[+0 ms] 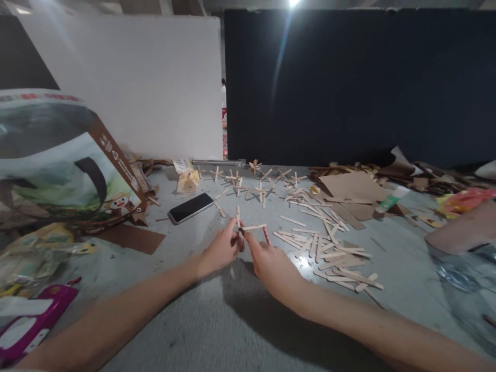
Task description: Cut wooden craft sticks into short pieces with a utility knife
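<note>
My left hand (225,246) is closed, its fingertips pinching wooden craft sticks (238,213), one of which points away from me. Another craft stick (253,227) runs sideways from the pinch toward the right. My right hand (276,268) meets the left at the sticks, thumb and index finger pressed together by a small dark spot. A thin red-and-white striped rod (267,235) sticks out beyond the right hand's knuckles; its lower end is hidden by that hand. Right of my hands lies a loose pile of craft sticks (333,253).
Crossed craft-stick shapes (261,194) stand along the back. A phone (191,207) lies left of my hands. Cardboard pieces (351,188) and a green-and-white tube (391,200) are at the right. A large printed bag (116,181) and a magenta device (42,315) occupy the left; another person's arm (461,227) reaches in at right.
</note>
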A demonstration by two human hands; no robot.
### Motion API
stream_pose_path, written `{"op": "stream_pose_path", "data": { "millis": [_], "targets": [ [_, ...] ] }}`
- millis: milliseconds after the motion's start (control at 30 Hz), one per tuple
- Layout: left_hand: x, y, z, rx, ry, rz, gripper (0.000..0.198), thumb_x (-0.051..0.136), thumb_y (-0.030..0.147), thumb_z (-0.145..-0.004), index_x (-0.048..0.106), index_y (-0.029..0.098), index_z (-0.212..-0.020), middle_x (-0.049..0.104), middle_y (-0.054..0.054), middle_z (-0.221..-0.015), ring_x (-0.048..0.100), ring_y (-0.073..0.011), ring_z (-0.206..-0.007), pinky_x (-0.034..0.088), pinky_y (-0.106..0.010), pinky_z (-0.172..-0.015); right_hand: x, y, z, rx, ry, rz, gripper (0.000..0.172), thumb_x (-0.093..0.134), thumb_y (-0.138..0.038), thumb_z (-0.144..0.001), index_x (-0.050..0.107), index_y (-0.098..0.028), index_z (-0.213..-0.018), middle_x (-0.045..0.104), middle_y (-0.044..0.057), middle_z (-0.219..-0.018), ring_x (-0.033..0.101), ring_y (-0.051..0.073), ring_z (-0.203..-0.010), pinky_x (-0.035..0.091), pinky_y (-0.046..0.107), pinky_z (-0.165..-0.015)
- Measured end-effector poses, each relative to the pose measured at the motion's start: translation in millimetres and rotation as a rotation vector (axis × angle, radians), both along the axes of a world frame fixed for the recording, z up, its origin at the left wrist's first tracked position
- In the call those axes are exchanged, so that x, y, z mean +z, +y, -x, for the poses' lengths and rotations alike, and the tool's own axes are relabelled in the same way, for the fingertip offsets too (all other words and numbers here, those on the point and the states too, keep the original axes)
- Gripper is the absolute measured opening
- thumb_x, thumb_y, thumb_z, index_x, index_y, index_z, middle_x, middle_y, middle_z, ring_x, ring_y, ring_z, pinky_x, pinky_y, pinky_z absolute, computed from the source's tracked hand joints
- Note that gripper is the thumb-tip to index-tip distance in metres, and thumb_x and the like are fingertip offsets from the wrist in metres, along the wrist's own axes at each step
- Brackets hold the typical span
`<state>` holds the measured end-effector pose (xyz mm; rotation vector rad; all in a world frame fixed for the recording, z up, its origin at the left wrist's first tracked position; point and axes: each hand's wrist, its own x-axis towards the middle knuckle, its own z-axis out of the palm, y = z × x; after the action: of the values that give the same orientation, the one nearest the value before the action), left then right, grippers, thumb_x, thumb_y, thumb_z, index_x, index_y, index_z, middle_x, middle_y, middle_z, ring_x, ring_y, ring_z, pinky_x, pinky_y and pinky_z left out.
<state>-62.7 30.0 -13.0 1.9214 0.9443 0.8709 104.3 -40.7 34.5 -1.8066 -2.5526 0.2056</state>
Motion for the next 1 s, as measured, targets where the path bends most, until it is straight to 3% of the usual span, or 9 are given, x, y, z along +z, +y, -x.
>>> {"op": "stream_pose_path", "data": {
  "millis": [367,600,800,900,1000],
  "targets": [
    [3.5,-3.2,0.1,-0.080,0.009,-0.003,0.028,0.057,0.024,-0.090,0.048,0.023,-0.116,0.062,0.005,-0.068,0.057,-0.0137,-0.059,0.043,-0.024,-0.060,17.6,2.5,-9.5,0.021,-0.039,0.009,0.061,0.050,-0.002,-0.095,0.038,-0.017,-0.152,0.073,0.014,-0.101,0.076,0.028,-0.088,0.050,0.029,-0.066],
    [1.1,-4.6,-0.9,-0.093,0.008,-0.059,0.029,0.055,0.023,-0.090,0.048,0.022,-0.118,0.064,0.004,-0.069,0.059,-0.0155,-0.059,0.044,-0.027,-0.061,30.5,-3.0,-10.4,0.030,-0.010,0.030,0.047,0.045,-0.003,-0.099,0.045,-0.014,-0.145,0.073,0.013,-0.095,0.075,0.027,-0.084,0.048,0.030,-0.066],
    [-4.5,-1.6,0.2,-0.074,0.004,-0.057,0.032,0.057,0.026,-0.094,0.046,0.021,-0.123,0.064,0.003,-0.069,0.062,-0.0158,-0.061,0.045,-0.026,-0.060,17.0,-3.7,-6.1,0.038,-0.051,-0.005,0.051,0.049,-0.005,-0.096,0.044,-0.016,-0.146,0.072,0.014,-0.098,0.075,0.028,-0.081,0.048,0.030,-0.062],
    [-5.2,-0.1,-0.6,0.022,-0.045,-0.016,0.047,0.059,0.030,-0.094,0.043,0.019,-0.137,0.062,0.004,-0.066,0.060,-0.0153,-0.059,0.043,-0.026,-0.059,9.1,-4.7,0.2,0.028,-0.055,-0.018,0.047,0.043,-0.013,-0.102,0.040,-0.017,-0.149,0.072,0.014,-0.100,0.076,0.026,-0.080,0.049,0.030,-0.063],
    [-5.2,-0.9,-2.6,0.139,-0.126,0.054,0.069,0.058,0.033,-0.097,0.028,0.019,-0.157,0.058,0.008,-0.060,0.053,-0.0128,-0.052,0.039,-0.024,-0.054,6.0,-7.3,3.1,0.040,-0.036,-0.058,0.054,0.039,-0.017,-0.104,0.030,-0.018,-0.157,0.071,0.015,-0.107,0.076,0.025,-0.079,0.049,0.029,-0.064]
  ]
}}
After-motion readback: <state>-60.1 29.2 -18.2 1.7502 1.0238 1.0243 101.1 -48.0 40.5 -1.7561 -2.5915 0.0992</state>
